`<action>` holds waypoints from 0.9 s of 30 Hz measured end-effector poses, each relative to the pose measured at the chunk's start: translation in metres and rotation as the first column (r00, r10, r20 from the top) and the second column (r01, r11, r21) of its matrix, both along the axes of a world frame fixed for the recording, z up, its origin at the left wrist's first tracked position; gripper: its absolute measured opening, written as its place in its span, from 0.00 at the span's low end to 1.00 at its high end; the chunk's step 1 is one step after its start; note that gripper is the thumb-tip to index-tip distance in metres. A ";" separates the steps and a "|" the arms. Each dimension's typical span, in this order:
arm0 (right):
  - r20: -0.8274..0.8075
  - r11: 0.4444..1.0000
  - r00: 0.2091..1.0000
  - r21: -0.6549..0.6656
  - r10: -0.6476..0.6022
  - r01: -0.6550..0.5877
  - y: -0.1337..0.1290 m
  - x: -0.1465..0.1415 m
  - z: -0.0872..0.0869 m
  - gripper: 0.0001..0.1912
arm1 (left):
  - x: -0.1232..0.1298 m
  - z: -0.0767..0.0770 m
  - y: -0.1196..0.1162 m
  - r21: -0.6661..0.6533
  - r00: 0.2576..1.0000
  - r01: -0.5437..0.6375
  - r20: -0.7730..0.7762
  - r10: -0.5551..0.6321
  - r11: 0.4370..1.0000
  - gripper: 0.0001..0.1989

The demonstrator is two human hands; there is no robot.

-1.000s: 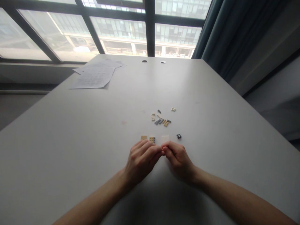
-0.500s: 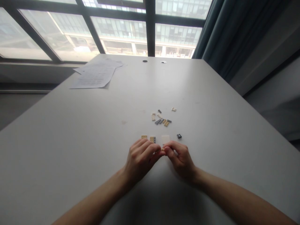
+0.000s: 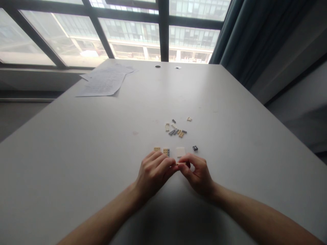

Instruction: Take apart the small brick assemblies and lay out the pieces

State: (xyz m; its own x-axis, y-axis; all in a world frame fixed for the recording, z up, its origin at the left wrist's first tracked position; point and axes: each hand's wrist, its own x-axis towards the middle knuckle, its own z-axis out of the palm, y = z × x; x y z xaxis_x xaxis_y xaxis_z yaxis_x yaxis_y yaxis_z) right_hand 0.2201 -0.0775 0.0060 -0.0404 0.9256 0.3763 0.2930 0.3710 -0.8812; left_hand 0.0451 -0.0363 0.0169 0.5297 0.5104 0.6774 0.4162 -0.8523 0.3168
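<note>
My left hand [image 3: 154, 170] and my right hand [image 3: 197, 173] meet at the fingertips near the table's front, pinching a small tan piece [image 3: 177, 164] that is mostly hidden by the fingers. Just beyond my left hand lie a tan studded plate [image 3: 156, 149] and a tan and grey plate [image 3: 166, 152]. A white flat square [image 3: 180, 152] rests past my right fingertips, with a black studded piece [image 3: 195, 148] to its right. Farther off are grey plates [image 3: 173, 132], tan plates [image 3: 181, 133] and cream pieces [image 3: 167, 127].
Printed papers [image 3: 104, 81] lie at the back left of the white table [image 3: 89, 153]. Two round inserts [image 3: 158, 66] sit by its far edge. A dark curtain [image 3: 237, 41] hangs at the right of the window.
The fingers of my right hand have shifted slightly around the small piece, and more of the white square's front edge shows. My left hand has hardly moved.
</note>
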 end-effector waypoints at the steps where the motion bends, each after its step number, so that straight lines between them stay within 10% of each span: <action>1: 0.000 1.000 1.000 0.002 -0.001 0.001 0.000 0.000 0.000 0.06 | 0.000 0.000 0.000 -0.003 1.000 0.004 -0.003 -0.004 1.000 0.06; 27: -0.015 1.000 1.000 0.020 -0.009 0.010 0.000 0.000 0.001 0.05 | 0.001 -0.002 -0.001 0.014 0.997 0.044 -0.064 -0.043 0.999 0.04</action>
State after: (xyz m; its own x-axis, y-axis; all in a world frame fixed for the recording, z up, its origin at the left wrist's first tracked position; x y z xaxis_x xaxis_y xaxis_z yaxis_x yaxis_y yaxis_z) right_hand 0.2199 -0.0774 0.0068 -0.0258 0.9181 0.3955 0.2834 0.3861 -0.8778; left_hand 0.0462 -0.0368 0.0147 0.5934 0.4760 0.6490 0.3979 -0.8744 0.2775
